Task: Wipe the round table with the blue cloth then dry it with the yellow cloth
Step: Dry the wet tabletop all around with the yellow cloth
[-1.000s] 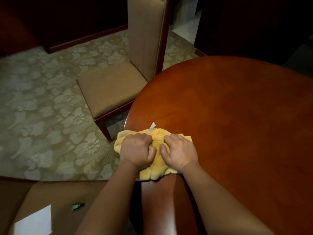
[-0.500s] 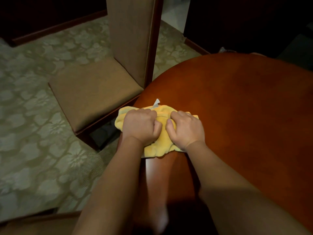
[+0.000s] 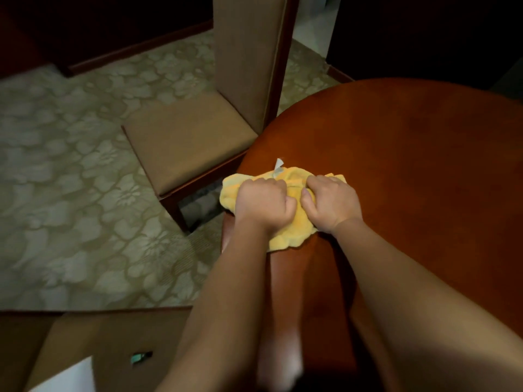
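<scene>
Left hand [image 3: 264, 203] and right hand [image 3: 331, 205] both grip bunched yellow cloth [image 3: 294, 236] (white tag showing) at round table [image 3: 410, 171] edge nearest chair [image 3: 192, 142].

Count, head view.

Hands: 2. Left hand [image 3: 264, 203] and right hand [image 3: 329, 203], side by side, both gripping the same cloth.

Yellow cloth [image 3: 294, 230]: 1, bunched, at the near-left rim of the counter. White tag [image 3: 278, 166] on its far edge: 1.

Counter [image 3: 410, 171]: 1, round, reddish-brown wood.

Chair [image 3: 192, 137]: 1 fully seen, tan upholstered seat and tall back, dark wood frame, far left of the counter.

Second tan upholstered surface [image 3: 113, 340], near left: 1, only partly in frame; whether it is another chair cannot be told.

Small green item [image 3: 140, 357] on that surface: 1, too blurred to identify.

Patterned carpet [image 3: 70, 193]: 1.
</scene>
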A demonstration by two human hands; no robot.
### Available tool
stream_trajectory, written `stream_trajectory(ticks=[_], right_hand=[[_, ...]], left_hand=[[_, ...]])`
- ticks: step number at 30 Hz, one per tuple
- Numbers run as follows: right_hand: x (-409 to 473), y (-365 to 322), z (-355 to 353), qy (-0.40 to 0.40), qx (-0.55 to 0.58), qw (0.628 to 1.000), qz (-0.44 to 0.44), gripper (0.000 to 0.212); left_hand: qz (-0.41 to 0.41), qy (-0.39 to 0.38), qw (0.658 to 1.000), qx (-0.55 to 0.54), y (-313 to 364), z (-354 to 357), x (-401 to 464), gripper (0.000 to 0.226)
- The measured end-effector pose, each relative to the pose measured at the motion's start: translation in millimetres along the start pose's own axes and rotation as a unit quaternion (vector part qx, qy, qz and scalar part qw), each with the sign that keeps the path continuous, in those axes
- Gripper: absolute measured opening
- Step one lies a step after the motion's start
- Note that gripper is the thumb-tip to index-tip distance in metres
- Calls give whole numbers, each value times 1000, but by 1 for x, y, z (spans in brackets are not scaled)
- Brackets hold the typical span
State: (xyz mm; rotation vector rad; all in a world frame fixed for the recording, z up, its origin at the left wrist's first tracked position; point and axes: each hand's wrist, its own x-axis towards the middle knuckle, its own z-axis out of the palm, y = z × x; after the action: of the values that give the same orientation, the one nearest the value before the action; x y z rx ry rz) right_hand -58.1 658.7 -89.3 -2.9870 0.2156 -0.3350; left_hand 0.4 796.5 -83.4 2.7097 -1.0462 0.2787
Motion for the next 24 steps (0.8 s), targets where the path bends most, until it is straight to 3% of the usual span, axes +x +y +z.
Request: stream_trajectory(ticks=[6,18,24], right_hand=[[-80,-16,-18,-26,16,999,-13,57],[-240,-47,-49,-54,40,997,-48,60],[-306,-56,-65,-80,68,994,-34,51]], left_hand=[[-5,17,1000,-5,31,-13,-76,30],[-26,-2,1000,2,104,-48,-231,26],[-24,-26,999,-1,133,-60,-286,24]])
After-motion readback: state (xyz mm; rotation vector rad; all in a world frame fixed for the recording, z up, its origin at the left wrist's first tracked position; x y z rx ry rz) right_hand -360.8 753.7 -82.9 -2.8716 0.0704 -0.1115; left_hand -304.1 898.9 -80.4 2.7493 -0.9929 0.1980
